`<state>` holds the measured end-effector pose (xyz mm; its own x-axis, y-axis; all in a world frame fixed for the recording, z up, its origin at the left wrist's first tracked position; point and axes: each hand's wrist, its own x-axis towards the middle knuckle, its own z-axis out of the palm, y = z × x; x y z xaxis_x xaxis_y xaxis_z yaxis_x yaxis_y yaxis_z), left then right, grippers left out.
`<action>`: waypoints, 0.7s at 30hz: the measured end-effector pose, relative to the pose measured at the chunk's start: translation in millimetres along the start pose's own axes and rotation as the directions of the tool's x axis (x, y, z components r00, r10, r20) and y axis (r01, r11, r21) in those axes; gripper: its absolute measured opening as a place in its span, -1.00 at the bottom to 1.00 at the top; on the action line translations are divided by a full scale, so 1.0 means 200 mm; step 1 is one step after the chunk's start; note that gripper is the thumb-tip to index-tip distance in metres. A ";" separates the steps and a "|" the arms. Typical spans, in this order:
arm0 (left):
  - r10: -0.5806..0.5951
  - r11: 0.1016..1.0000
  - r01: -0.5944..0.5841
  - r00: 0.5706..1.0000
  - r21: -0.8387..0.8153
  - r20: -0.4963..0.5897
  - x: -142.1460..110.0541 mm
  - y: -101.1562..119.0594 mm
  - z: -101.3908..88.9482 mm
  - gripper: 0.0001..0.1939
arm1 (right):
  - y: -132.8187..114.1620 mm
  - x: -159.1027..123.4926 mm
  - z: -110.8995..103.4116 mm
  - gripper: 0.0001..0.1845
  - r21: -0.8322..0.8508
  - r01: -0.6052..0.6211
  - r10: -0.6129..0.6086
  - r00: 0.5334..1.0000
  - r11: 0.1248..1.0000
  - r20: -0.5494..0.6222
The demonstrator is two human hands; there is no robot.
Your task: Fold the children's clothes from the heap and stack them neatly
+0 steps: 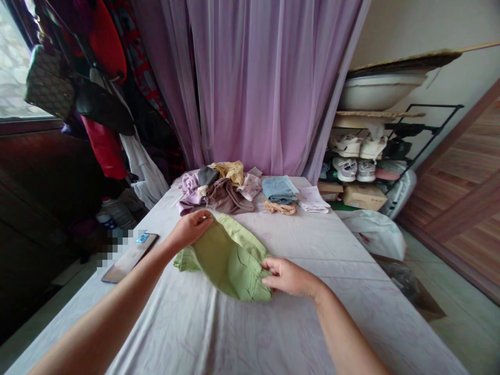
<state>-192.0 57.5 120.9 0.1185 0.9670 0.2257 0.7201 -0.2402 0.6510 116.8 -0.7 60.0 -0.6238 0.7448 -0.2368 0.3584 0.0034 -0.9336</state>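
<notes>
Your left grip (pixel 190 229) pinches the far end of the light-green garment (pixel 228 263) and your right grip (pixel 289 277) closes on its right edge, the cloth lying doubled mid-way along the bed (pixel 219 333) (the heap of clothes (pixel 219 190) sits beyond it, at the far end).

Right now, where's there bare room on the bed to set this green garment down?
Open sheet runs below the green garment, between your forearms, and to the right of your right hand, below the folded blue cloth. The far end is crowded, where the clothes pile sits beside that blue cloth; your left hand is also close to it.
</notes>
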 end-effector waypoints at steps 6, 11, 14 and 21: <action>0.031 0.938 -0.038 0.999 0.344 0.024 0.27 -0.01 0.21 -0.67 | 0.09 0.06 -0.08 -0.83 0.016 -0.093 0.094 0.952 0.996 -0.292; -0.188 0.834 0.102 0.976 0.542 0.106 0.38 -0.09 0.36 -0.69 | 0.19 0.10 -0.08 -0.86 -0.233 -0.264 0.127 0.869 0.936 -0.478; -0.213 0.827 0.090 0.964 0.555 0.160 0.38 -0.17 0.39 -0.65 | 0.22 0.10 -0.08 -0.59 -0.253 -0.346 0.169 0.830 0.903 -0.532; -0.174 0.819 -0.018 0.945 0.573 0.278 0.46 -0.23 0.39 -0.54 | 0.16 0.12 -0.14 -0.68 -0.320 -0.348 0.186 0.877 0.881 -0.442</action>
<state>-160.4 163.7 54.9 0.1767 0.9790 -0.1017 0.9797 -0.1649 0.1144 131.5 36.3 32.2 -0.1737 0.9493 -0.2621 0.7549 -0.0425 -0.6544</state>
